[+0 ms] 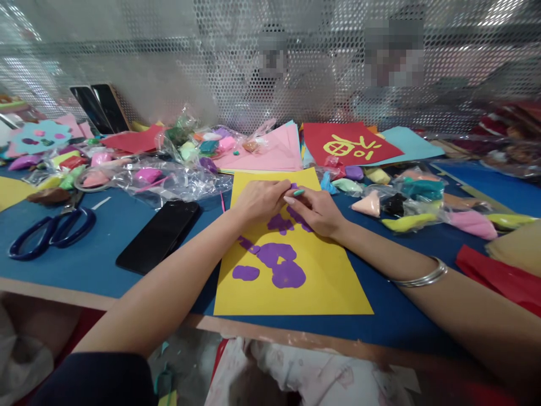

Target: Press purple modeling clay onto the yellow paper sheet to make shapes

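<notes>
Both hands met over the far end of the yellow paper sheet [296, 282], which lay on the blue table mat [105, 254] with its near edge close to the table's front. The left hand [260, 200] was curled, its fingertips gathered together and pressed down at the sheet's far middle. The right hand [315, 211] lay just beside it, touching it, fingers bent inward, with a small teal bit of clay [298, 192] sitting at its fingertips; whether the fingers pinched it or merely rested against it could not be told. Flattened purple clay patches [281, 265] were stuck on the sheet, some directly under the right palm, the rest nearer than both hands. A silver bangle [422, 276] circled the right wrist. Left of the sheet lay a black phone [158, 237], and farther left blue-handled scissors [51, 231]. Bagged clay pieces [406, 206] sat to the right.
</notes>
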`<state>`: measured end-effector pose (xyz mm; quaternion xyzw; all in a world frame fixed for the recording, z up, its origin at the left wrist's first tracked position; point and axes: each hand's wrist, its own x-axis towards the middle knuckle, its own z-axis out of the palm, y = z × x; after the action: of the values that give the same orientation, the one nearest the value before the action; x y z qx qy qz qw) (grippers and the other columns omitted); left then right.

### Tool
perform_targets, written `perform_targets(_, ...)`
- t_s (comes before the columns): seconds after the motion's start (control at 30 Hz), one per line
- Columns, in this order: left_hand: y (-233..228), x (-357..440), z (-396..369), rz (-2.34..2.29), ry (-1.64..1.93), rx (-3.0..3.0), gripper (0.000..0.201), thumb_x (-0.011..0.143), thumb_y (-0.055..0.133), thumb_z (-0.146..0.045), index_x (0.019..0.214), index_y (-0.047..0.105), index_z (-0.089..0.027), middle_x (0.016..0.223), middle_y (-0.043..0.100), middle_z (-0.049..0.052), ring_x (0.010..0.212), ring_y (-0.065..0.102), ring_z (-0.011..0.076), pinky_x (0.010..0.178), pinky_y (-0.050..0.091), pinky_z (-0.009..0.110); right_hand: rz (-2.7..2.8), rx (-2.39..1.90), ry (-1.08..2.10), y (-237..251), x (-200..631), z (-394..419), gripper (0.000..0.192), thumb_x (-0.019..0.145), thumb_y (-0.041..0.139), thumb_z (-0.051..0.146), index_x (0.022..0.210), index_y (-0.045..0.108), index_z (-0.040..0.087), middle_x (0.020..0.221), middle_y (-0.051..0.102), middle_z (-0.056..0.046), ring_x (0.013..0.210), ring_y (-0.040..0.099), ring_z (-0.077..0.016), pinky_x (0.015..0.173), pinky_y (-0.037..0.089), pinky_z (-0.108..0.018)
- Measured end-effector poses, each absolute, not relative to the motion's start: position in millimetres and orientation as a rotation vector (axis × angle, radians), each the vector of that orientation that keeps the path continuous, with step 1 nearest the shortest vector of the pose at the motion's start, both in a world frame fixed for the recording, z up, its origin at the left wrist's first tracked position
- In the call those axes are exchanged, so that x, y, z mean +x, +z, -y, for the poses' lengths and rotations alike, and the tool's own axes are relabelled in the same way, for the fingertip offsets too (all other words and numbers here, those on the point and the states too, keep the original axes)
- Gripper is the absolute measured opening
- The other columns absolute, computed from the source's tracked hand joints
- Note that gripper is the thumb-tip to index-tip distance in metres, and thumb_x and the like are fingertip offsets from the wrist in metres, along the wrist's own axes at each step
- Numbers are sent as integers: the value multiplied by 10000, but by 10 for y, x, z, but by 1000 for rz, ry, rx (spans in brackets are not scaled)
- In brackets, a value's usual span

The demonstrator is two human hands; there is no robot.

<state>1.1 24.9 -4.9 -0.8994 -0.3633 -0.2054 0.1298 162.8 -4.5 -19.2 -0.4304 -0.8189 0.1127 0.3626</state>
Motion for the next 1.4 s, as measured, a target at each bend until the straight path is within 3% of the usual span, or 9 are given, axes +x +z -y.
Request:
perform_targets(0.3, -19, 34, -247, 1120, -674, -2523, 459, 892, 215, -344, 686, 576, -149, 567, 605, 52, 494, 519, 130, 462, 182, 261, 2102, -1106, 33, -228, 1599, 53, 321, 873, 315, 377, 654, 450, 185, 508, 471, 20, 441, 399, -80, 481, 264, -216)
perform_targets(0.5, -57, 22, -284, 1200, -710, -2554, 494, 868, 272, -435, 620, 590, -151, 549, 603, 50, 483, 504, 118, 458, 181, 254, 2109, -1074, -95, -218, 1617, 106, 270, 841, 347, 327, 706, 528, 179, 492, 494, 14, 442, 429, -91, 477, 281, -218)
perform_targets(0.8, -118, -25, -347, 1194, -678, -2588, 353, 761, 454, -424, 593, 614, -158, 601, 637, 37, 514, 519, 117, 470, 234, 239, 2142, -1000, -217, -217, 1624, 106, 299, 861, 325, 301, 954, 576, 168, 616, 607, -13, 527, 523, -106, 508, 319, -215)
perform_targets(0.97, -115, -2, -307, 1017, -811, -2545, 419, 810, 387, -401, 530, 575, -152, 512, 594, 27, 459, 482, 97, 449, 192, 242, 2045, -1162, -55, -241, 1656, 20, 282, 868, 327, 353, 856, 549, 181, 639, 590, -9, 557, 527, -111, 524, 316, -218)
perform_targets(1.1, -86, 20, -266, 941, -869, -2502, 457, 832, 358, -382, 473, 523, -154, 460, 548, 21, 421, 433, 82, 439, 175, 246, 1916, -1163, 190, -226, 1659, -27, 337, 871, 306, 401, 638, 429, 192, 540, 480, 21, 510, 470, -94, 517, 301, -216)
perform_targets(1.2, -61, 21, -240, 923, -884, -2522, 464, 847, 340, -363, 464, 497, -154, 455, 529, 14, 413, 406, 75, 440, 184, 245, 1864, -1159, 251, -224, 1658, -49, 334, 857, 323, 390, 588, 373, 197, 514, 432, 28, 496, 433, -94, 514, 287, -225)
perform_targets(1.4, -55, 21, -230, 971, -924, -2472, 454, 863, 298, -337, 504, 510, -155, 490, 532, 19, 428, 400, 78, 460, 189, 260, 1981, -1103, 346, -220, 1651, -33, 156, 750, 421, 259, 631, 480, 176, 518, 463, 34, 477, 409, -83, 494, 287, -219)
